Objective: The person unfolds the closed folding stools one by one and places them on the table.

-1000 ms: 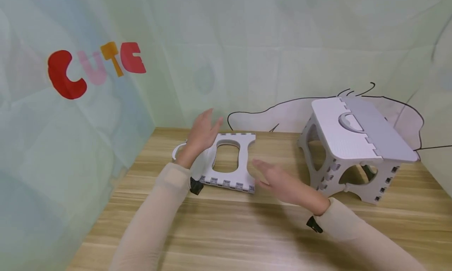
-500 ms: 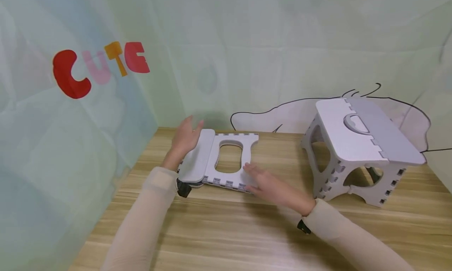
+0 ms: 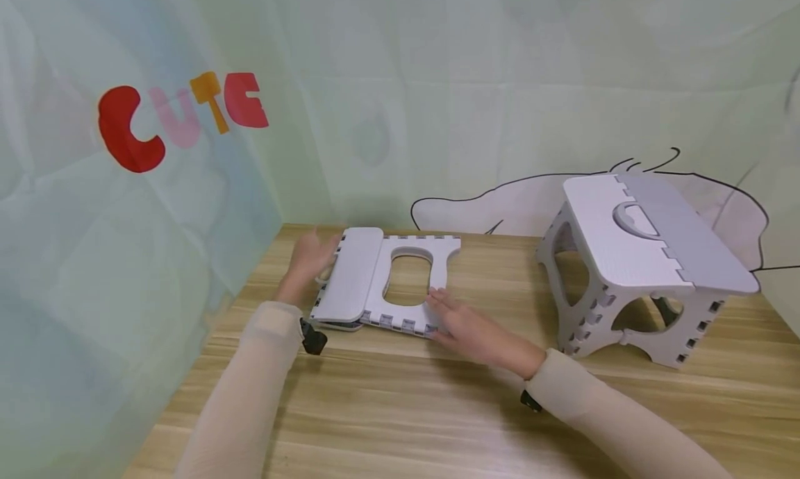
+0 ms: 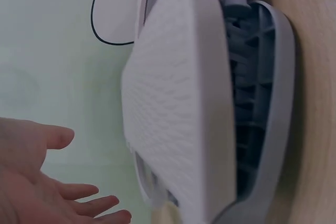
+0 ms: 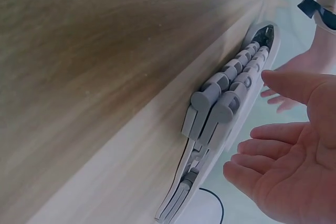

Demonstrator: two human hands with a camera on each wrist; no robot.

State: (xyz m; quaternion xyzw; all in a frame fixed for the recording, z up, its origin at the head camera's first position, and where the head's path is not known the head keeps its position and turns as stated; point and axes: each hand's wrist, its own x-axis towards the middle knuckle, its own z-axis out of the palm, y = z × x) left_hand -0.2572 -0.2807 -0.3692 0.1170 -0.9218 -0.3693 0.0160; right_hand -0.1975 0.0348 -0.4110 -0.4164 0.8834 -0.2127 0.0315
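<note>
A white folding step stool [image 3: 353, 278] lies folded flat on the wooden table, its top panel to the left and its legs to the right. Beside its left end is my left hand [image 3: 308, 260], near the carry handle. The left wrist view shows this left hand [image 4: 47, 182] with thumb and fingers spread, apart from the textured panel [image 4: 163, 82]. At the leg end hovers my right hand [image 3: 469, 330], fingertips overlapping the frame in the head view. In the right wrist view, the right hand [image 5: 294, 150] has extended fingers close to the folded legs [image 5: 226, 87]; contact is unclear.
A second stool [image 3: 615, 236], unfolded with a white and grey top, stands at the right of the wooden table [image 3: 400, 409]. Printed cloth walls [image 3: 500, 104] rise behind and at the left. Dark straps sit at both wrists.
My left hand has moved left and down, from over the folded stool's panel to beside its left end. My right hand has shifted left to the leg end. The view has turned slightly.
</note>
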